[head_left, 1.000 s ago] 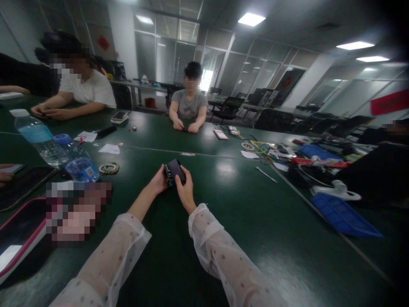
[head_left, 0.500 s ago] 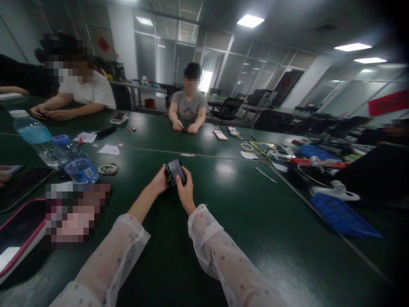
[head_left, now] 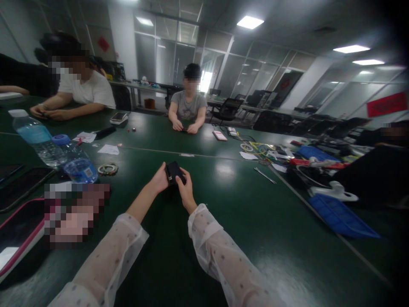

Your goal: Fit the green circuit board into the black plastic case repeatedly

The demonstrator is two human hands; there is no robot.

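A small black boxy electronic device (head_left: 174, 172) is held a little above the green table, between my two hands. My left hand (head_left: 160, 179) grips its left side, fingers partly hidden behind it. On its lower right my right hand (head_left: 186, 187) is closed, with the thumb against the near corner. The device's upper face looks dark and plain, with a small pale mark near the left edge. Its exact kind is not clear. Sheer white dotted sleeves cover both my forearms.
Two water bottles (head_left: 79, 166), a beaded bracelet (head_left: 108, 169) and phones (head_left: 27, 187) lie to the left. At the right are a wrench (head_left: 265, 175), tangled cables (head_left: 255, 149) and a blue tray (head_left: 343, 215). Co-workers (head_left: 188, 106) sit across the green table (head_left: 255, 238).
Half a second ago, circuit parts showed on the device's left side beside a grey panel. Now a dark face shows instead. Both hands keep nearly the same place.
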